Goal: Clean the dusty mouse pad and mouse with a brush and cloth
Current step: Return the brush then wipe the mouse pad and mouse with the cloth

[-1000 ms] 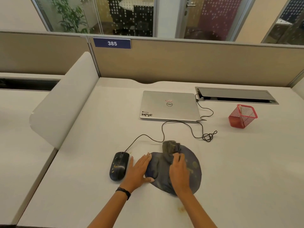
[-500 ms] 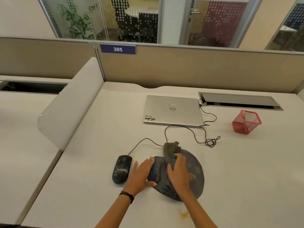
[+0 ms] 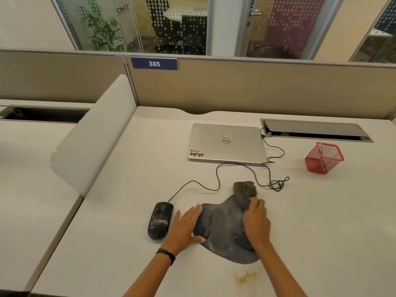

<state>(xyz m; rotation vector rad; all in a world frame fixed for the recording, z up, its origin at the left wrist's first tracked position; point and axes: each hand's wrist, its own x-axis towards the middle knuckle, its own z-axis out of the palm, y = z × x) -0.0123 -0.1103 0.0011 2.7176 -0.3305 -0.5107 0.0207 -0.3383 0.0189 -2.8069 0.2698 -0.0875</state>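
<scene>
Right grip curls over a grey cloth at the far edge of the dark mouse pad, while the left grip lies flat, fingers straight, pressing the pad's left edge just beside the smudged black mouse. Pad and mouse rest on a pale desk with a yellowish stain near its front edge, and a closed silver laptop and red mesh holder further back. Behind stands a tan partition numbered 385, then glass walls.

Dark mouse pad lies flat beside the mouse (apparently smudged), grey cloth bunched atop.
</scene>
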